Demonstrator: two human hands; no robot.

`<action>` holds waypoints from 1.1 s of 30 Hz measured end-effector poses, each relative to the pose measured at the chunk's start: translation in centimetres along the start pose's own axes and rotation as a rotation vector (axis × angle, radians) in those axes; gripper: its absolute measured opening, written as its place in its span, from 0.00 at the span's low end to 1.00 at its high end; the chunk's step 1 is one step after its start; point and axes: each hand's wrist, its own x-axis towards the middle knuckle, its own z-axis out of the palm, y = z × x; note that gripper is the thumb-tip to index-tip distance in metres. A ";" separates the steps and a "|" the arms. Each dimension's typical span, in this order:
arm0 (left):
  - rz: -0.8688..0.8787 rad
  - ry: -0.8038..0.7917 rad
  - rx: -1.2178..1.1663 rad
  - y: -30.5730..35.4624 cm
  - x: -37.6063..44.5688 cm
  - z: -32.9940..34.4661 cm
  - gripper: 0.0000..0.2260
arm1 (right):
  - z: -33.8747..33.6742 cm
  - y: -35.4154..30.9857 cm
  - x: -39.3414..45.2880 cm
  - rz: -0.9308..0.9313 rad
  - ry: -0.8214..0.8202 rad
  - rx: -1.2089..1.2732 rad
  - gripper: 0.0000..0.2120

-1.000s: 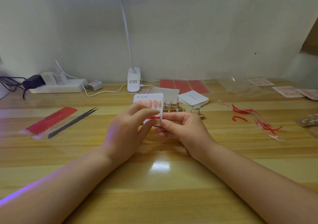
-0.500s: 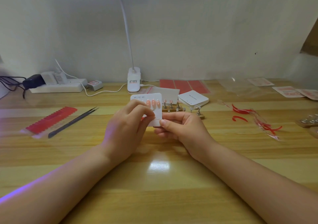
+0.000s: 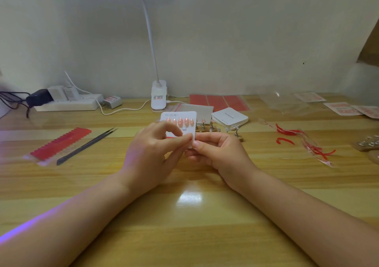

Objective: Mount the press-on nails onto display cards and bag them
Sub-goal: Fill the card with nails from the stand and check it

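Both hands hold the white display card (image 3: 185, 115) upright above the wooden table (image 3: 184, 215). The right hand (image 3: 217, 153) still pinches its lower edge; the left hand (image 3: 152, 153) has shifted, uncovering all five pink nails (image 3: 180, 122) and pinching a red strip (image 3: 172, 137).

The display card (image 3: 180, 115) held in the grip was white, with grey lettering and a row of five glossy peach-pink nails (image 3: 180, 122). A thin red strip (image 3: 171, 137) crossed the card just left of the grip. Beyond the grip stood a white lamp base (image 3: 158, 94), red sheets (image 3: 218, 102) and a white card stack (image 3: 229, 118). Left of the grip lay a red scalloped strip (image 3: 61, 142) and black tweezers (image 3: 86, 146). Right of the grip lay red curved peelings (image 3: 287, 132). The counter (image 3: 184, 225) was light yellow wood-grain in plank bands.
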 end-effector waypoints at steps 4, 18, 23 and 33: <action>-0.012 -0.030 0.022 0.5 0.0 0.2 0.12 | -0.1 -0.1 0.0 0.018 0.023 0.053 0.10; 0.037 0.015 0.088 0.2 0.0 -0.2 0.08 | 0.1 0.1 0.0 -0.007 0.010 -0.036 0.07; 0.045 0.049 0.117 0.2 0.0 -0.2 0.05 | 0.1 0.1 0.0 -0.002 0.008 -0.029 0.07; -0.064 0.110 -0.015 0.0 0.0 0.1 0.05 | 0.2 0.0 0.0 0.036 0.053 -0.025 0.09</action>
